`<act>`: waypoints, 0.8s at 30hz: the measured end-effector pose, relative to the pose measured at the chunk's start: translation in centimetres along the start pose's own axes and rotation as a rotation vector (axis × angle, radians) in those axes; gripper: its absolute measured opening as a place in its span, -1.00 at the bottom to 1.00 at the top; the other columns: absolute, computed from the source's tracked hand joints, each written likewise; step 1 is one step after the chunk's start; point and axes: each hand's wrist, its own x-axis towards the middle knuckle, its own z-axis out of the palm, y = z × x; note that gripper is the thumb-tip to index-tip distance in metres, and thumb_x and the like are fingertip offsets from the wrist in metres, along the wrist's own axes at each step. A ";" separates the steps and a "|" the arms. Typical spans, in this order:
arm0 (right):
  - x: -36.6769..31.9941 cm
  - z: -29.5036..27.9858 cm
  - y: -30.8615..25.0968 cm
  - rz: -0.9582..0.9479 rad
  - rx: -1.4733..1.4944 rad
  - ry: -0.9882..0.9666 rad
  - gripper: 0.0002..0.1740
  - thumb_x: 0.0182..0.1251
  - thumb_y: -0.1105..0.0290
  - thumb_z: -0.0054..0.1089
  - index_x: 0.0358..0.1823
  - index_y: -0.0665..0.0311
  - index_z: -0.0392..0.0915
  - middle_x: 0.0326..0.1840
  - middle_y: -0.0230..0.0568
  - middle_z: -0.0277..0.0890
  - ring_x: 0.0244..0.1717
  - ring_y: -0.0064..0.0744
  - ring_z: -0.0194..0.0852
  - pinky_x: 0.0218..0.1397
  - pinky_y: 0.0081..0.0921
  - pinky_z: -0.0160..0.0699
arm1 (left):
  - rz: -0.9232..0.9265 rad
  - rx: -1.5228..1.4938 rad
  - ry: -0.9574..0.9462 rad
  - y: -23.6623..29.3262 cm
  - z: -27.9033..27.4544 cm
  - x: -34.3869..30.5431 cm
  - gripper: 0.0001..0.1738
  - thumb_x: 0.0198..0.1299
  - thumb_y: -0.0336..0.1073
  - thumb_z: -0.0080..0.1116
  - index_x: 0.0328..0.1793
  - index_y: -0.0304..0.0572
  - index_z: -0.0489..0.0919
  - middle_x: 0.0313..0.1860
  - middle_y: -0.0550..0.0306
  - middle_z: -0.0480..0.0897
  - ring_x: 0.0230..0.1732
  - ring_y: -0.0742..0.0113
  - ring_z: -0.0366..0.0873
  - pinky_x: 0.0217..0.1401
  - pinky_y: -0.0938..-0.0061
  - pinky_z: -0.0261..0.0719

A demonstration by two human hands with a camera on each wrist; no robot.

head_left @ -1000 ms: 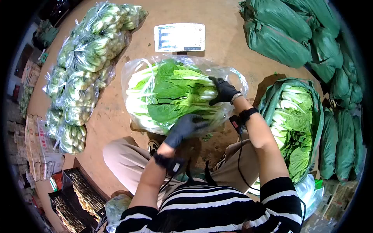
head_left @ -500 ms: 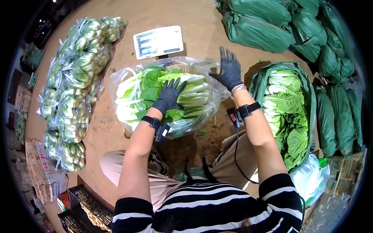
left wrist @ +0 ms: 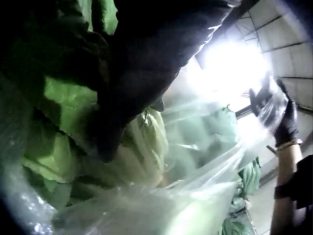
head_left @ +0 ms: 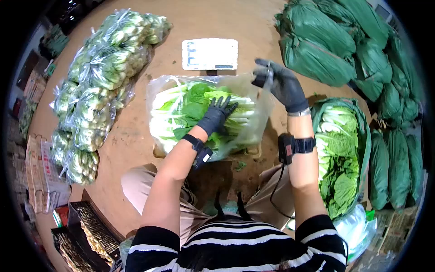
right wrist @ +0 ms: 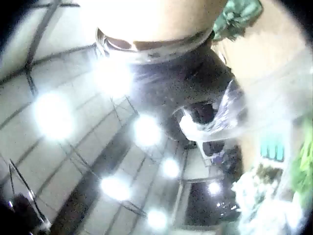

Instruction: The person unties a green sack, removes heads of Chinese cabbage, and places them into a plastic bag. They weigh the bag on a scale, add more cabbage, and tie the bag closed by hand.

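Note:
Leafy greens [head_left: 195, 102] with white stalks lie in a clear plastic bag [head_left: 265, 109] in the head view. The left hand [head_left: 215, 116], black-gloved, rests with spread fingers on the leaves. Up and to the right, the gloved right hand [head_left: 283, 86] grips the bag's edge and holds it raised; the stretched plastic runs down from it. In the left wrist view the plastic [left wrist: 234, 161] rises to the right hand [left wrist: 276, 110]. The right wrist view has the plastic [right wrist: 210, 129] caught in the curled fingers of the right hand [right wrist: 186, 88].
A lit scale display [head_left: 210, 53] stands behind the bag. Filled clear bags [head_left: 97, 86] line the left, with black crates [head_left: 90, 226] nearer. On the right are an open green sack [head_left: 366, 149] of greens and piled green bundles [head_left: 326, 54].
The right hand left the stalks, opened beside the bag, then took the bag's edge and lifted it. The left hand moved up onto the leaves and now lies slightly further right on them.

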 end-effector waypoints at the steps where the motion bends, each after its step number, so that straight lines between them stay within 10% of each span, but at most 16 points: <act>1: 0.0 -0.1 0.2 -0.017 -0.207 0.062 -0.56 0.27 0.27 -0.20 0.05 0.47 0.25 -0.22 -0.08 0.45 -0.18 -0.34 0.44 0.02 -0.38 0.35 | 0.008 0.043 0.016 0.3 -1.1 0.0 0.28 -0.57 0.18 0.36 0.36 0.03 -0.07 0.34 -0.15 -0.08 0.32 -0.13 -0.09 0.31 0.04 -0.18; 6: -2.6 -0.4 -0.2 0.085 -0.569 0.222 -0.59 0.18 0.28 0.01 -0.05 0.46 0.35 -0.22 -0.14 0.46 -0.18 -0.40 0.44 -0.09 -0.56 0.37 | 0.061 0.020 0.039 0.7 -3.7 -0.7 0.13 -0.43 0.16 0.32 0.33 0.01 0.03 0.32 -0.16 -0.01 0.31 -0.11 -0.06 0.30 0.07 -0.11; 11: -5.7 6.4 -1.6 -0.895 -1.512 0.392 -0.62 -0.04 0.50 0.16 -0.12 0.39 0.40 -0.20 -0.03 0.45 -0.18 -0.22 0.42 -0.08 -0.44 0.36 | 0.027 -0.170 0.361 -0.4 -7.9 -6.2 -0.33 -0.06 -0.17 0.13 0.22 -0.09 0.21 0.18 -0.14 0.24 0.19 -0.04 0.17 0.18 0.23 0.17; 15: -7.7 10.4 3.5 -0.669 -1.391 -0.232 -0.78 -0.07 0.42 0.17 -0.32 0.28 0.48 -0.42 -0.15 0.47 -0.39 -0.20 0.45 -0.32 -0.38 0.39 | -0.091 -0.433 0.506 -3.6 -8.6 -11.2 -0.59 -0.04 -0.30 0.06 0.00 -0.20 0.41 -0.11 -0.09 0.48 -0.11 0.03 0.42 -0.03 0.32 0.37; 18: -7.2 6.9 9.7 -0.261 -1.695 -0.422 -0.87 -0.06 0.34 0.11 -0.46 0.20 0.50 -0.46 -0.16 0.46 -0.40 -0.19 0.44 -0.38 -0.32 0.39 | -0.256 -0.493 0.604 -5.6 -8.0 -12.4 -0.70 -0.03 -0.33 0.04 -0.11 -0.22 0.49 -0.24 -0.10 0.54 -0.21 0.01 0.48 -0.12 0.31 0.42; 24: -7.2 4.7 14.2 -0.089 -1.985 -0.428 -0.70 -0.13 0.06 0.11 -0.61 0.15 0.52 -0.62 -0.21 0.45 -0.54 -0.20 0.44 -0.51 -0.33 0.36 | -0.487 -0.447 0.706 -8.8 -4.6 -10.7 -0.51 -0.06 -0.12 0.12 -0.04 -0.30 0.44 -0.18 -0.20 0.52 -0.14 -0.05 0.46 -0.04 0.27 0.39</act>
